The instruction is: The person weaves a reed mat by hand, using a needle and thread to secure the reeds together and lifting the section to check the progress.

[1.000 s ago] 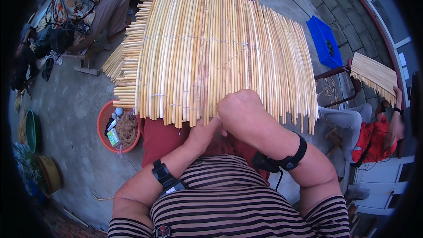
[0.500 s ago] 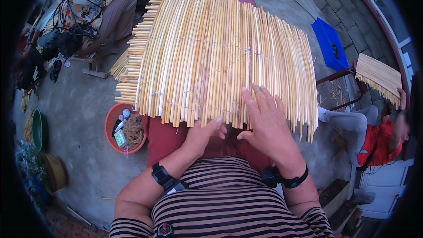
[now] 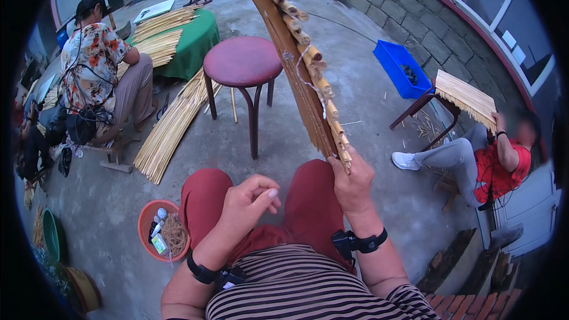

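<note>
A mat of tied reed stalks stands up on edge above my right thigh, seen nearly end-on and leaning toward the upper left. My right hand is closed round its lower near corner. Pale thread runs along the stalk ends, and a loose bit of it sticks out to the right. Over my lap hovers my left hand, apart from the mat, with fingers curled in and the thumb against them; nothing shows in it.
A round maroon stool stands ahead, beside reed stalks on the floor. An orange basin holding fibre sits at my left. One person sits far left by a green-covered table; another, at right, holds a reed mat near a blue crate.
The mat has gone from lying flat over my lap to standing on edge at the right. My right hand has closed on its corner; my left hand has come away from it.
</note>
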Demonstrator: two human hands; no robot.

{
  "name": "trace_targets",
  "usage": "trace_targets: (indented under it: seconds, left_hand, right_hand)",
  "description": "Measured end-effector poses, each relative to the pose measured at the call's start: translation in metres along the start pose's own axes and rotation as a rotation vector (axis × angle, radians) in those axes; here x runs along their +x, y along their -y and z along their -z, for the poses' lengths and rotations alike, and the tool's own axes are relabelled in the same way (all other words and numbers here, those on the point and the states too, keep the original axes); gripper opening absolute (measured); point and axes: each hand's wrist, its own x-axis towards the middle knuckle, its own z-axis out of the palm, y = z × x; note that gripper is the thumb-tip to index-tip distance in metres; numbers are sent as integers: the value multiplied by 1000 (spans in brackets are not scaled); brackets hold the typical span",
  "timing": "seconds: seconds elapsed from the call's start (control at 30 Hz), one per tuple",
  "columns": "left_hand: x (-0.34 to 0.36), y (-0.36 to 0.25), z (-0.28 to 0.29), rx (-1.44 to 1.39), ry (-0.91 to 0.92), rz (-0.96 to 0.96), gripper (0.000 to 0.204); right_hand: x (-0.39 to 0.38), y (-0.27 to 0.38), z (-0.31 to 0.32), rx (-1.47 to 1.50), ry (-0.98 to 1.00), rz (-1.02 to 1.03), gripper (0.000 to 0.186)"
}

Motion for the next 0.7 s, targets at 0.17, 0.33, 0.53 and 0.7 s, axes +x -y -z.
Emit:
trace_targets:
  seconds: [0.17,0.33,0.53,0.7]
  left_hand:
    - [11,44,-4,-45,-34,139,9]
    - [23,53,-30,160,64,76,13]
    - [39,21,-87,880,263,-713,83]
    - [28,-4,-118,1082,209,-896,118]
  right_hand:
    - [-13,-23,29,136,-214,-200,27]
    - [-21,-24,56,322,-327,-301,20]
    - [-16,-6,93,540,-495,-310,28]
    - [-1,19,104,989,-599,-173,35]
